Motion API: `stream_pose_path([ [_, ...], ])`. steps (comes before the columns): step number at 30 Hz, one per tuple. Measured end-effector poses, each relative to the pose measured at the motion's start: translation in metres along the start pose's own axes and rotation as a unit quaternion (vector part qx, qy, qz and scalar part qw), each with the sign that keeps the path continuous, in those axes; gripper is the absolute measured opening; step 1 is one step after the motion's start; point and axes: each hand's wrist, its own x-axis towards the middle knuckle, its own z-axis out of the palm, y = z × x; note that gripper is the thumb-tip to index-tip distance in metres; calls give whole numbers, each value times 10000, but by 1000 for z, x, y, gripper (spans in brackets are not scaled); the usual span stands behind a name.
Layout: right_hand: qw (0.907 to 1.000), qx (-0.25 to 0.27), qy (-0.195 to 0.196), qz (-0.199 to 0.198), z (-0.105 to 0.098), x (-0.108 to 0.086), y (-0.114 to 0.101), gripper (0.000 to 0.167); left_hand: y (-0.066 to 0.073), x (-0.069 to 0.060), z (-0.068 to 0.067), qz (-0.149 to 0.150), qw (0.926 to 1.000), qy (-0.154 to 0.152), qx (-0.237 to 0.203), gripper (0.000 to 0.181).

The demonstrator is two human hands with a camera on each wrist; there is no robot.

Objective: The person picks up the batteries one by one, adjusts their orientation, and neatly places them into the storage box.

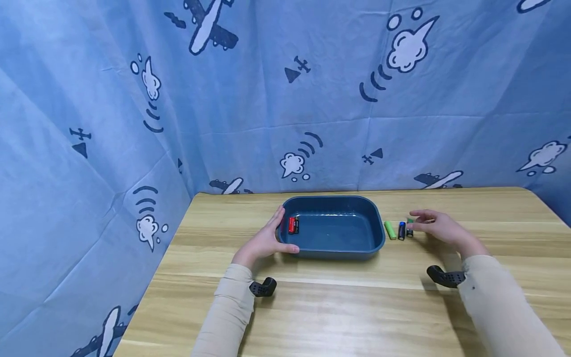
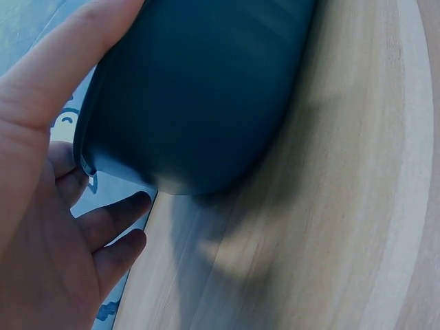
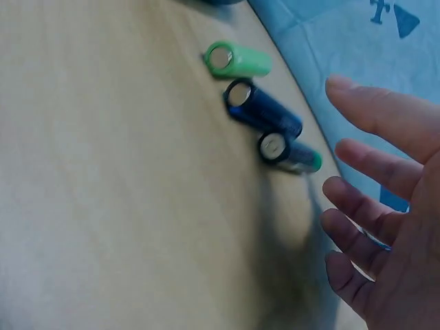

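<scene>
A dark blue plastic basin (image 1: pixel 334 255) stands on the table, with a red battery (image 1: pixel 292 225) and a black-and-red battery (image 1: pixel 296 225) upright or leaning at its left end. My left hand (image 1: pixel 263 243) holds the basin's near left corner, thumb along the front and fingers at the left rim. In the left wrist view, two lower fingers (image 2: pixel 120 251) hang free of the basin wall (image 2: pixel 199 96). To the right lie a light green battery (image 3: pixel 237 60), a blue-and-black battery (image 3: pixel 265 110) and a black battery with a green end (image 3: pixel 292 152). My right hand (image 1: pixel 434 225) hovers beside the last one, fingers apart.
Both the basin and the batteries rest on a light wooden table (image 1: pixel 330 317). A blue curtain (image 1: pixel 250 99) printed with planes and clouds hangs behind the table and on the left. Black wrist mounts (image 1: pixel 446 276) stick out at both sleeves.
</scene>
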Motion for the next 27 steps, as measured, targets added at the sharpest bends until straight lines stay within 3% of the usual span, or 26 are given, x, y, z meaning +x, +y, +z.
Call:
stream_pose_path([
  [7, 9993, -111, 252, -246, 12, 4, 15, 72, -1, -1, 0, -31, 10000, -21, 27, 114],
  [17, 9981, -331, 268, -435, 15, 6, 18, 79, -2, 0, 1, -39, 10000, -7, 67, 114],
  [27, 9986, -395, 184, -291, 14, 6, 16, 79, -1, -1, 0, -28, 10000, -16, 56, 115],
])
